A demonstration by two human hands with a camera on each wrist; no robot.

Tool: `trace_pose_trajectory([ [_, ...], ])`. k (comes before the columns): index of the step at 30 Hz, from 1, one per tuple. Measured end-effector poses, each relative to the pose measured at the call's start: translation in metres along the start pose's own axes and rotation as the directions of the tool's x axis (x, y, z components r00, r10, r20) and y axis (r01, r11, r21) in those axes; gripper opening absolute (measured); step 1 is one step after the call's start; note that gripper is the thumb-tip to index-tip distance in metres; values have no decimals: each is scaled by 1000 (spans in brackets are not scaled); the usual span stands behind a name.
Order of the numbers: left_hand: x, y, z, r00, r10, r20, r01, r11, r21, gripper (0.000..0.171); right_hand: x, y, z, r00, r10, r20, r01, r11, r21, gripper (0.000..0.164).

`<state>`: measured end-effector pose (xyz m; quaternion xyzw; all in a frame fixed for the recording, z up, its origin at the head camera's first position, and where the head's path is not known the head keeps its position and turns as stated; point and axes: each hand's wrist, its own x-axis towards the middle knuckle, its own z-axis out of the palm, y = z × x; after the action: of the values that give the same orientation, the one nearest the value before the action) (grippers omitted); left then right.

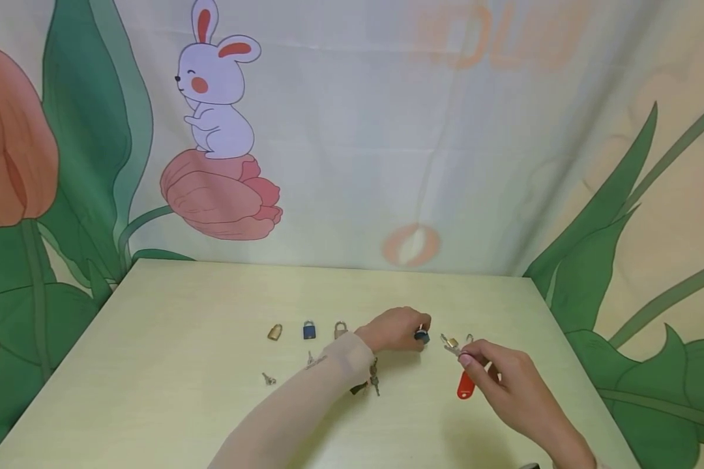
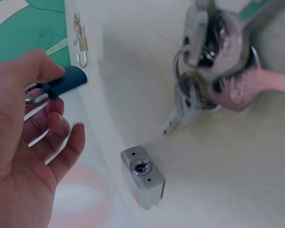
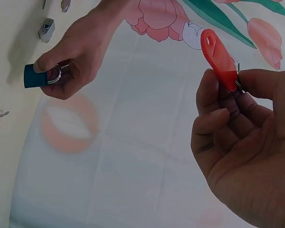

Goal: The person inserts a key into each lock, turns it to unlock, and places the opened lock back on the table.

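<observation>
My left hand (image 1: 396,329) grips a dark blue padlock (image 3: 35,76) by its metal shackle, above the table. Its body also shows in the left wrist view (image 2: 69,81). To the right, my right hand (image 1: 513,387) pinches a key ring between thumb and forefinger. A red key tag (image 3: 219,61) hangs from the ring, and a silver key (image 1: 450,350) sticks out past the fingertips toward the left. Just beyond that key lies a small brass padlock (image 1: 452,342); another padlock's shackle (image 1: 469,338) shows behind the right hand.
A brass padlock (image 1: 275,332), a blue padlock (image 1: 309,331) and a third padlock (image 1: 340,327) stand in a row left of the left hand. Nearer lie small keys (image 1: 268,379) and a key bunch (image 1: 375,381) with a black tag (image 1: 359,389). A printed curtain (image 1: 340,163) hangs behind the table.
</observation>
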<state>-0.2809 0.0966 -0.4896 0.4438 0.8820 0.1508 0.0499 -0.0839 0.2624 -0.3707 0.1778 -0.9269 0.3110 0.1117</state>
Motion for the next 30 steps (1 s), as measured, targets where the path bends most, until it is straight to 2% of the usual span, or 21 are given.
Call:
trace_pose_trajectory([
  [7,-12,3,-13,999,9,-38,-11,999,-52,22,2,-3,0,1000,2,4,-2,1000,2,6],
  [16,-31,13,-42,993,1,-117,-17,991,-135,23,9,-8,0,996,-80,-36,80,997,-9,7],
  [23,-50,21,-69,977,-19,-214,-28,976,-214,23,14,-13,-2,994,-96,-48,96,995,-15,7],
  [30,-71,27,-93,948,-1,-318,-75,971,-228,21,19,-18,-3,989,-128,-68,129,992,-3,8],
])
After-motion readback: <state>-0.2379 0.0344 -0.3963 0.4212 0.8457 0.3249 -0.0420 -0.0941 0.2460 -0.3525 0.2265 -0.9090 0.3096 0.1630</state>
